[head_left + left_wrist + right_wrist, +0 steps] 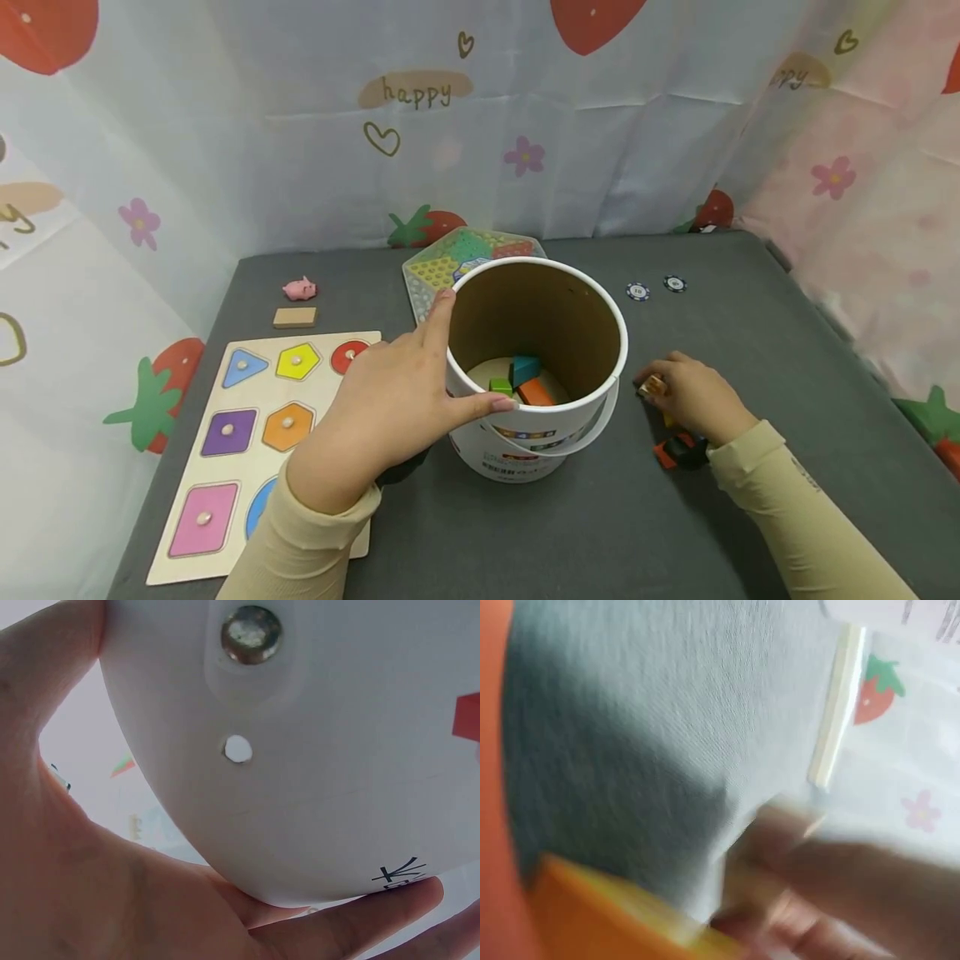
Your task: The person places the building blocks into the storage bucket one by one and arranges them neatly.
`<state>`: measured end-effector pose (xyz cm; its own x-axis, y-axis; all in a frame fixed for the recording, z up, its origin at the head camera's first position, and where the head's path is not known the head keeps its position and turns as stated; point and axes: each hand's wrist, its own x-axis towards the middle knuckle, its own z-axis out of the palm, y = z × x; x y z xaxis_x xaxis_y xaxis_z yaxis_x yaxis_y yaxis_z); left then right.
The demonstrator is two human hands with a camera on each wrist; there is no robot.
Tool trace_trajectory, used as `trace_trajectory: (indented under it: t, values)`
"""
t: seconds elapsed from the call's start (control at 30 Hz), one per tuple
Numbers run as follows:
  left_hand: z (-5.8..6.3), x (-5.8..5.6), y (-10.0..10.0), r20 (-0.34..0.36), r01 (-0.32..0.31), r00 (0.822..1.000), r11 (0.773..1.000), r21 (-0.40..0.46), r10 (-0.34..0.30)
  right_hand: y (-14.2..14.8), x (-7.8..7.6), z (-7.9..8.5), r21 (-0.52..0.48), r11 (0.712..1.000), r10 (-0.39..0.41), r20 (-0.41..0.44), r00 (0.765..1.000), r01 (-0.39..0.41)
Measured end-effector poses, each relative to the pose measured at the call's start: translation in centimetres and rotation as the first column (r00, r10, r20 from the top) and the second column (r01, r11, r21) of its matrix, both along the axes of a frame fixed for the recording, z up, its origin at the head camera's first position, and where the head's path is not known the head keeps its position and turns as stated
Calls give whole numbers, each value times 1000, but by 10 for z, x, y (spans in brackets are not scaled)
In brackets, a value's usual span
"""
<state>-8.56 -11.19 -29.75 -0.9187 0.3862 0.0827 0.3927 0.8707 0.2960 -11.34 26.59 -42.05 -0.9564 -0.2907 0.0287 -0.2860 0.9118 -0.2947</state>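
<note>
Bucket (480,446) is touched at its left and near rim by the left grip (401,375), spread wide, on the bench (585,525). Right of it, a small brown block (652,386) is pinched in the right grip (701,400); it could be dropped by a loose pinch, or the bucket tipped by a pushed rim.

In the head view, the left hand (397,392) and its cream sleeve (300,537) are covering part of the rectangular wooden puzzle board (262,392), and the white cylindrical bucket (472,446) is hiding much of the translucent hexagonal tray (435,271) behind it. The right hand (697,400) is concealing most of a small brown-and-white piece (653,386), whose shape the blurring right wrist view is leaving unclear. The left wrist view's edges are cutting off the bucket and its red marking (469,718).
</note>
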Motion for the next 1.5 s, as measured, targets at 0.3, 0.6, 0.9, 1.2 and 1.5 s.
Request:
trace_trajectory:
  t: [0.3,0.6,0.9,1.2,1.5]
  values:
    - [1,0,1,-2,-6,1000,1000,-7,6,-27,14,62,-168,986,-27,-233,972,-12]
    - [1,1,0,10,-9,1000,1000,-5,9,-59,34,115,-355,922,-63,-533,844,-155]
    - [1,1,0,26,-1,1000,1000,-4,1,-88,28,142,-322,891,101,-545,833,-319]
    - [0,1,0,47,-3,999,1000,-19,4,-110,7,143,-209,905,257,-424,869,-370]
    - [1,1,1,19,-1,1000,1000,-19,1,-124,-7,138,-208,901,307,-313,899,-380]
